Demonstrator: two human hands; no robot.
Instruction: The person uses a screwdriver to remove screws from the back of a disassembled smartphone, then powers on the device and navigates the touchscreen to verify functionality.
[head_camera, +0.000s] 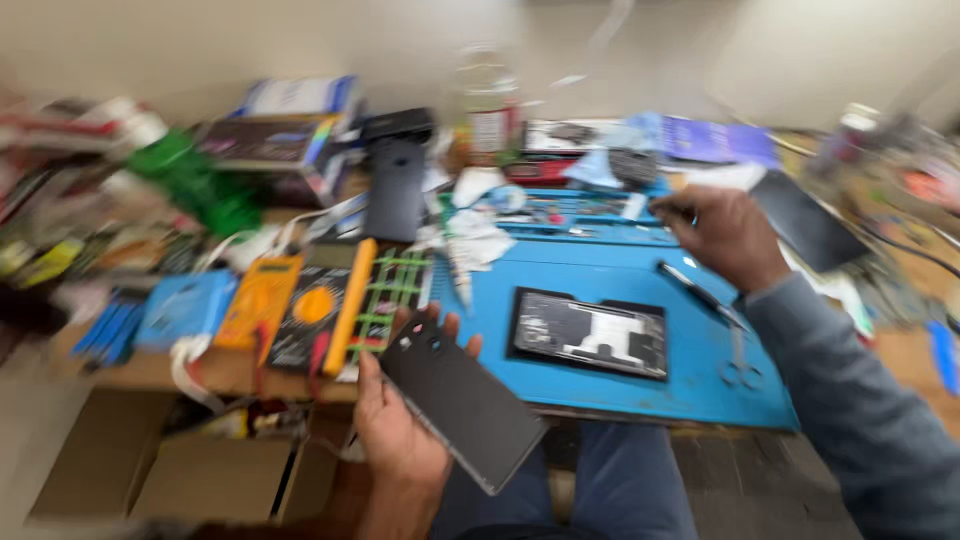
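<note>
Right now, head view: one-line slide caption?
Left hand holds a dark phone back panel; right hand reaches over the blue mat beside an opened phone.

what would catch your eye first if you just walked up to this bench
The bright blue work mat at centre, with an opened phone lying on it, insides up. In front of it the left hand holds a dark flat phone back panel, while the right hand reaches over the mat's far edge. To the left sits a yellow multimeter amid blurred clutter.

Single head-worn view, angled down and forward, close over the blue mat (620, 400) and cluttered workbench (150, 370).
</note>
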